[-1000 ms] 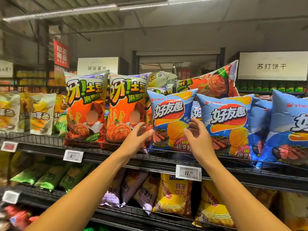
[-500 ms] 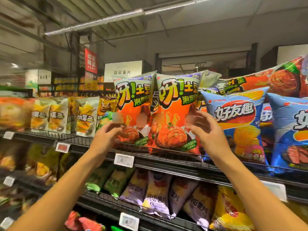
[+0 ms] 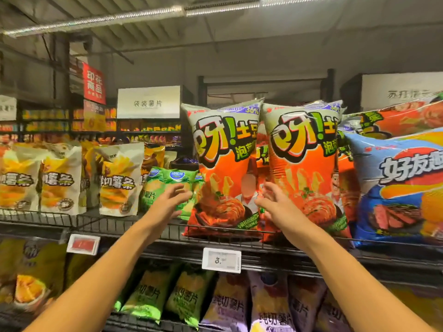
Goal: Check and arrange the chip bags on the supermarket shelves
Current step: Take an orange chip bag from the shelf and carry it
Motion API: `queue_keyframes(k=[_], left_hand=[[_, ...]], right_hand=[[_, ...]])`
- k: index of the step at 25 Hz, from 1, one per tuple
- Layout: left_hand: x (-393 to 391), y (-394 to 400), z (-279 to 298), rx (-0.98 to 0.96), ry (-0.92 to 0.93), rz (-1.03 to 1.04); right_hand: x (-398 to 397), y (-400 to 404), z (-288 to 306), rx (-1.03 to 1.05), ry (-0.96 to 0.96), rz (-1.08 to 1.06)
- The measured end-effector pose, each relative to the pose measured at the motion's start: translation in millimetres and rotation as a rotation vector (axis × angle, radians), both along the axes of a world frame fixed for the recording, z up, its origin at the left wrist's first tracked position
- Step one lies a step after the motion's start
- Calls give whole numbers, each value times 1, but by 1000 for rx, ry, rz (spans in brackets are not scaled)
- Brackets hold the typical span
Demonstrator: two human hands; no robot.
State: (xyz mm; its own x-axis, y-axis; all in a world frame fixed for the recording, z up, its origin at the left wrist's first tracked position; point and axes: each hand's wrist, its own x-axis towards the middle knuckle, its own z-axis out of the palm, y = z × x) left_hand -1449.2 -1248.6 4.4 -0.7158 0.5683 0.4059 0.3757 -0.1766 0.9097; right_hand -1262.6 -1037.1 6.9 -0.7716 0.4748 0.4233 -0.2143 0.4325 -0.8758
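Two tall orange chip bags stand upright side by side on the top wire shelf [image 3: 124, 224]: the left orange bag [image 3: 223, 164] and the right orange bag [image 3: 304, 164]. My left hand [image 3: 167, 202] reaches with spread fingers to the left edge of the left orange bag, in front of a small green bag [image 3: 165, 185]. My right hand [image 3: 275, 202] has its fingers at the gap between the two orange bags, touching their lower fronts. Neither hand grips anything. A blue chip bag [image 3: 398, 188] stands to the right.
White fries bags [image 3: 119, 180] line the shelf at left. Price tags [image 3: 221, 259] hang on the shelf rail. Green and purple bags [image 3: 230, 305] fill the lower shelf. Another orange bag [image 3: 395, 118] lies on top at the right.
My view and both hands have shifted left from the blue bags to the orange bags. The hands now frame the left orange bag.
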Motion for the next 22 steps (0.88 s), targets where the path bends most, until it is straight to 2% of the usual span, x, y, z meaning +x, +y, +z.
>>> queue_keyframes(k=[3, 6, 9, 13, 22], left_hand=[[-9, 18, -4, -136, 82, -101], [-12, 29, -4, -148, 134, -184], [-11, 33, -3, -45, 94, -187], [-11, 30, 8, 110, 29, -139], [9, -3, 48, 257, 82, -159]], right_hand=[[-16, 1, -15, -26, -91, 49], [-24, 1, -22, -7, -62, 17], [-25, -5, -22, 30, 59, -84], [-26, -19, -11, -8, 156, -74], [-23, -52, 27, 77, 339, -87]])
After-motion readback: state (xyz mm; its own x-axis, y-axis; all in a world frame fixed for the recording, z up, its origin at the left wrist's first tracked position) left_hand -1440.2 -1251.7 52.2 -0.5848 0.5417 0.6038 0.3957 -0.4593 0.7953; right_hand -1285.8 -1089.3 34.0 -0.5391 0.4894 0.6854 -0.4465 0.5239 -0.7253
